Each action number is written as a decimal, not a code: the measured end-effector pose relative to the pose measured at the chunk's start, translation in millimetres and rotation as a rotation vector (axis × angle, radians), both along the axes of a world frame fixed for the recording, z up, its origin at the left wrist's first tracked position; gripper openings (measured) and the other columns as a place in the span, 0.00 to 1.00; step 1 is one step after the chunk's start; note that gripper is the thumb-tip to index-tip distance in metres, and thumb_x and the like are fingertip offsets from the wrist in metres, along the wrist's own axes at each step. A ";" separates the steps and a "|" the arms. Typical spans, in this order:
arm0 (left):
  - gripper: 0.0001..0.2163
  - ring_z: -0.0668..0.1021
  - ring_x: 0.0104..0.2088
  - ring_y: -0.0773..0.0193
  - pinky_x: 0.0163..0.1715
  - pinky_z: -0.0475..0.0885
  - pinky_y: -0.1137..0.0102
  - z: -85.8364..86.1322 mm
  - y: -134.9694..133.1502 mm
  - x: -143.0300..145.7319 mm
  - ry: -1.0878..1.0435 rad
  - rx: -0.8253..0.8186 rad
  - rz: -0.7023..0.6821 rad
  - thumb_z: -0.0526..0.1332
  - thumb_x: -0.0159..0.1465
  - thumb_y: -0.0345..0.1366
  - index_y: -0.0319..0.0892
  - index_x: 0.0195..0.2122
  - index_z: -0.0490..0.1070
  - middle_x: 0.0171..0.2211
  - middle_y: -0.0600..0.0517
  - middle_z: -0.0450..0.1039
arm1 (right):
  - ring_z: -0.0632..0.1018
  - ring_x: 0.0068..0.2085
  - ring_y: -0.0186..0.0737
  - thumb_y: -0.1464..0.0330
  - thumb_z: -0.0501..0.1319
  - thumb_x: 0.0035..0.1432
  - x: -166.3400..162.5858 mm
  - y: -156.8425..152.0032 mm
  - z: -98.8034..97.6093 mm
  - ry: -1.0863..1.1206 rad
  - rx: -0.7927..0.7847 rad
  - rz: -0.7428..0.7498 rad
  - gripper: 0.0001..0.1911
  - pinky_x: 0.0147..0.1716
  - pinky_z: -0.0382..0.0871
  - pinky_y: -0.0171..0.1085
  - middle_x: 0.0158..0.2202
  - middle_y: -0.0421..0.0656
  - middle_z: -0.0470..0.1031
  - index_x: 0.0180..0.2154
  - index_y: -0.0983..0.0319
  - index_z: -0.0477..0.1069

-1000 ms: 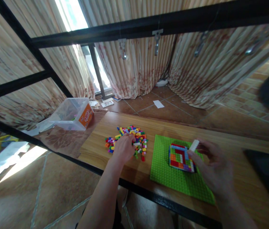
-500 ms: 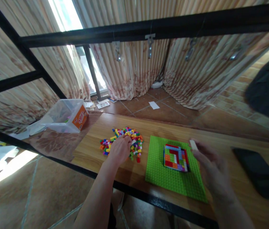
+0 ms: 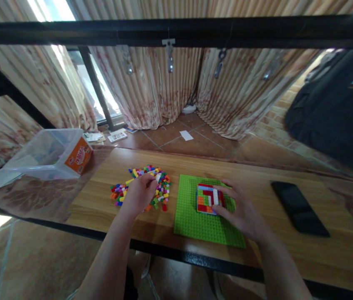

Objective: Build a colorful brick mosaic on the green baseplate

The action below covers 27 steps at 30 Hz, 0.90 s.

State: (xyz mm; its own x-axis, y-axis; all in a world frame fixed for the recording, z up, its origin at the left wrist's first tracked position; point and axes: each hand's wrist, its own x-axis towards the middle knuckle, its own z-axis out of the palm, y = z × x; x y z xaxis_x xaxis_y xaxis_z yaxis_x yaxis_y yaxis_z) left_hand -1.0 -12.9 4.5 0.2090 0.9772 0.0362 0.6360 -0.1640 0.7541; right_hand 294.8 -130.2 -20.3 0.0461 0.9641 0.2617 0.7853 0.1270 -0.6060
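Observation:
My left hand (image 3: 139, 192) is closed over the pile of small coloured bricks (image 3: 160, 189), with a short white brick (image 3: 158, 178) at its fingertips. My right hand (image 3: 242, 210) has thumb and index finger around a long white brick (image 3: 215, 197), which is at the top of a layered square of bricks (image 3: 205, 204). That square shows red, orange, light blue and green pieces, and my fingers hide its right side. Under it lies a green studded baseplate (image 3: 192, 229). Whether the long brick is pressed down, I cannot tell.
A black phone (image 3: 300, 208) lies right of the baseplate on the wooden table (image 3: 98, 196). Beyond the left end stands a clear plastic bin (image 3: 48, 166) with an orange label. A black metal bar (image 3: 195, 33) with hanging clips crosses above the table.
My right hand has moved left from the baseplate's edge onto the brick square, bringing the long white brick over it. My left hand stays at the pile. The whole view has shifted.

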 end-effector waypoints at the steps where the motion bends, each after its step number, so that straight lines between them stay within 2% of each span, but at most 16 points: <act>1: 0.08 0.73 0.24 0.63 0.25 0.64 0.73 0.1 -0.8 1.2 -0.024 -0.018 0.003 0.56 0.61 0.36 0.43 0.25 0.69 0.20 0.55 0.70 | 0.67 0.63 0.57 0.55 0.65 0.57 -1.0 0.3 -0.8 -0.014 0.002 0.002 0.24 0.61 0.61 0.63 0.63 0.48 0.64 0.54 0.51 0.72; 6: 0.09 0.72 0.22 0.65 0.24 0.63 0.73 2.2 -4.0 6.7 -0.051 -0.040 -0.011 0.57 0.60 0.36 0.43 0.23 0.68 0.17 0.57 0.67 | 0.67 0.62 0.58 0.55 0.65 0.56 -3.3 2.3 -6.6 -0.081 0.008 0.003 0.25 0.61 0.61 0.63 0.63 0.48 0.64 0.55 0.52 0.72; 12: 0.08 0.75 0.24 0.63 0.24 0.64 0.72 -3.5 -3.0 10.5 -0.110 -0.050 -0.063 0.57 0.61 0.35 0.43 0.25 0.71 0.20 0.55 0.71 | 0.67 0.62 0.58 0.56 0.66 0.55 -2.1 2.7 -6.8 -0.090 0.016 -0.014 0.25 0.60 0.62 0.62 0.63 0.48 0.64 0.54 0.51 0.72; 19: 0.08 0.74 0.24 0.65 0.25 0.65 0.72 -5.5 -5.6 13.6 -0.164 -0.070 -0.112 0.56 0.61 0.34 0.43 0.26 0.71 0.22 0.55 0.73 | 0.67 0.62 0.58 0.54 0.66 0.55 -7.3 4.3 -3.6 -0.057 0.016 -0.029 0.25 0.60 0.61 0.62 0.63 0.49 0.64 0.54 0.53 0.72; 23: 0.09 0.74 0.24 0.65 0.24 0.65 0.72 -6.8 -5.3 13.5 -0.152 -0.062 -0.120 0.56 0.61 0.35 0.42 0.26 0.71 0.22 0.54 0.73 | 0.71 0.57 0.55 0.56 0.64 0.57 -17.8 9.6 -2.3 -0.029 0.131 -0.116 0.12 0.57 0.65 0.59 0.57 0.48 0.69 0.40 0.55 0.76; 25: 0.08 0.75 0.25 0.65 0.25 0.66 0.73 -7.8 -5.6 14.5 -0.150 -0.066 -0.112 0.56 0.61 0.35 0.42 0.27 0.71 0.23 0.54 0.75 | 0.72 0.54 0.54 0.56 0.63 0.57 -24.3 12.5 -2.8 -0.065 0.172 -0.163 0.10 0.54 0.66 0.58 0.54 0.48 0.71 0.32 0.56 0.76; 27: 0.08 0.76 0.26 0.64 0.26 0.67 0.73 -8.8 -6.4 16.6 -0.185 -0.094 -0.107 0.56 0.61 0.36 0.42 0.28 0.72 0.25 0.53 0.76 | 0.72 0.52 0.53 0.57 0.63 0.58 -30.2 14.9 -4.4 -0.127 0.186 -0.198 0.12 0.53 0.66 0.57 0.51 0.49 0.73 0.29 0.56 0.76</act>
State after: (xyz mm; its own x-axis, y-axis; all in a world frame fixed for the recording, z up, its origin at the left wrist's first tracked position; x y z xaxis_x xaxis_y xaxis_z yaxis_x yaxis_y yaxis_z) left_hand 15.6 -19.3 -4.3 0.3101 0.9507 -0.0066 0.4684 -0.1467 0.8713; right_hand 264.6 -115.3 -24.8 0.1836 0.8746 0.4486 0.8739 0.0637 -0.4819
